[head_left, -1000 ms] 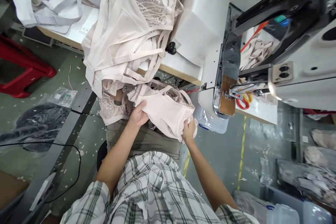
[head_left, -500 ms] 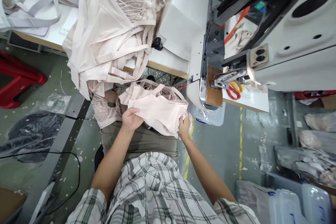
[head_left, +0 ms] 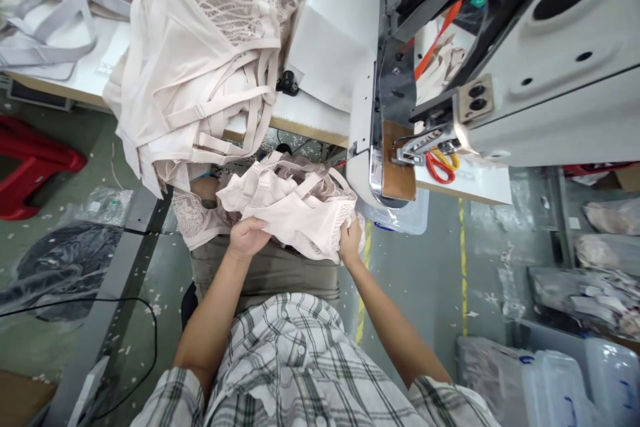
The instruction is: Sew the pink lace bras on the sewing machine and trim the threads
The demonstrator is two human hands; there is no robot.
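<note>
Over my lap I hold a pale pink lace bra (head_left: 300, 219) with its straps bunched along the top. My left hand (head_left: 249, 238) pinches its lower left edge between thumb and fingers. At the right end, my right hand (head_left: 351, 241) is closed on the lace-trimmed side. Another lace bra (head_left: 193, 217) lies on my lap to the left, partly under the held one. Above it, a pile of similar bras (head_left: 210, 73) hangs over the table edge, straps dangling.
On the right stands a sewing machine (head_left: 545, 100) with its narrow arm (head_left: 373, 173) close to my right hand. Red-handled scissors (head_left: 440, 168) lie behind its presser foot. A clear plastic box (head_left: 420, 213) is below. Plastic tubs (head_left: 555, 380) stand lower right, a red stool (head_left: 35, 167) left.
The held bra's left part has crumpled and folded, with a strap and its slider now showing on top. My left hand has shifted slightly down; my right hand keeps its grip.
</note>
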